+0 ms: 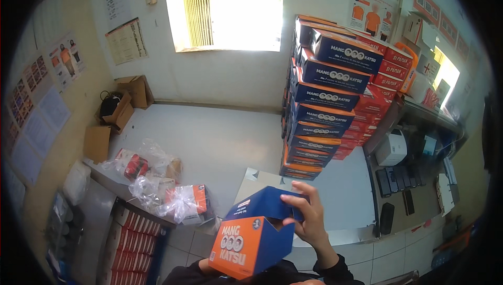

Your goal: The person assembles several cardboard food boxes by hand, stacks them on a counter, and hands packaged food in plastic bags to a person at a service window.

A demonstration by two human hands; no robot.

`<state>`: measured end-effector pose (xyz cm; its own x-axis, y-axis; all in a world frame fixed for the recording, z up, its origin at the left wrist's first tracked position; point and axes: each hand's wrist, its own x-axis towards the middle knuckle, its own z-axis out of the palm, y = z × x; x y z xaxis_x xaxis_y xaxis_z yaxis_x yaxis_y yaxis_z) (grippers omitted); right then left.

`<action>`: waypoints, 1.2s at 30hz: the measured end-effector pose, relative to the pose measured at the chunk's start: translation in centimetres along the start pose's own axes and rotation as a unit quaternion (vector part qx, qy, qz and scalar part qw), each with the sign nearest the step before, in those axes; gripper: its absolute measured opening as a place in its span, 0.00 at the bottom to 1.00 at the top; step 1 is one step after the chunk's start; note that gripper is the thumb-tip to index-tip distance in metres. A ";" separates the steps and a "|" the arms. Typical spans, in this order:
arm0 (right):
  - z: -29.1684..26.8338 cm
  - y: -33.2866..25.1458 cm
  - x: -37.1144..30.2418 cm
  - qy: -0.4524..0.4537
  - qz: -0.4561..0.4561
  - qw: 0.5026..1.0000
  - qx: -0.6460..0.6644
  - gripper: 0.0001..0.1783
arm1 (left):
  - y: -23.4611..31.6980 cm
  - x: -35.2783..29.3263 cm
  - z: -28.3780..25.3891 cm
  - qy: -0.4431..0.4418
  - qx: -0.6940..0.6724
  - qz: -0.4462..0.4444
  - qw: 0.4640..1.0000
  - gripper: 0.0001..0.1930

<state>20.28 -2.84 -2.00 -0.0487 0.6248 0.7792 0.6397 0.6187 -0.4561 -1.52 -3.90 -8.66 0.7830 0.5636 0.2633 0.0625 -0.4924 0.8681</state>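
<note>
A blue and orange cardboard box [253, 240] is held up close in front of me, tilted, with its blue lid [260, 202] partly raised. My right hand [311, 217] grips the right side of that lid, thumb below and fingers curled over the top. At the lower left of the box is my left hand [205, 267], mostly hidden behind the orange face. It supports the box from that side, though its fingers do not show. Beyond the lid lies a flat piece of grey-white cardboard [251, 181] on the table.
Tall stacks of blue-orange boxes [327, 96] and red boxes [373, 108] stand on the white table [220, 133] at right. Plastic-wrapped packs [184, 201] lie at its left edge. Open brown cartons [118, 109] sit far left. Phones [401, 179] line a right-hand counter.
</note>
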 end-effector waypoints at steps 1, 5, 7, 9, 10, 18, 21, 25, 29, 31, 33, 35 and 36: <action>0.1 0.4 -0.2 -0.035 0.018 0.999 0.029 0.26 | -0.3 0.2 -0.1 0.021 0.004 0.001 1.000 0.22; 0.4 5.0 -4.0 -0.076 0.327 0.928 0.159 0.29 | -2.0 -0.3 -1.2 0.082 0.078 -0.015 0.993 0.24; -2.4 10.1 -9.0 -0.003 0.335 0.914 0.227 0.26 | -1.3 1.4 -2.4 0.021 0.299 0.037 0.953 0.24; -3.9 13.1 -10.7 -0.083 0.412 0.888 0.187 0.27 | -0.3 2.4 -3.0 -0.010 0.492 0.099 0.865 0.23; -4.0 13.9 -11.4 -0.167 0.482 0.847 0.147 0.27 | -0.7 2.0 -2.8 -0.015 0.494 0.099 0.864 0.23; 0.8 3.0 -6.3 -0.230 0.273 0.833 0.423 0.17 | -1.3 2.4 -2.7 -0.036 0.222 -0.036 0.974 0.12; -1.2 4.4 -4.9 -0.114 0.135 0.815 0.552 0.12 | 0.2 3.2 -3.9 -0.163 -0.105 -0.177 0.965 0.21; -1.8 2.4 -1.4 -0.178 0.076 0.930 0.313 0.11 | 0.5 3.8 -2.7 -0.212 -0.203 -0.170 0.941 0.24; -1.9 1.8 0.4 -0.318 -0.048 0.947 0.008 0.09 | -0.9 4.5 -1.5 -0.076 -0.179 -0.164 0.967 0.16; -1.5 1.9 -0.1 -0.312 -0.072 0.947 0.013 0.08 | 0.4 5.5 -1.9 -0.057 -0.111 -0.117 0.985 0.13; -1.2 1.7 0.4 -0.198 -0.080 0.970 0.119 0.07 | 0.4 5.6 -1.9 -0.041 -0.128 -0.068 0.989 0.15; -1.3 2.2 -2.0 -0.028 -0.047 0.998 -0.034 0.10 | 0.6 5.9 -1.7 0.055 -0.090 -0.106 0.989 0.15; -1.0 1.9 -3.8 0.004 0.029 0.999 -0.013 0.14 | -0.7 5.7 -1.7 0.146 -0.108 -0.131 0.975 0.12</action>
<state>22.42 -4.53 -5.35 -0.0053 0.6562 0.7546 0.6606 0.5688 -0.4900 1.83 0.77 -7.04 0.5469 0.8310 0.1011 0.0801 -0.1721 0.9818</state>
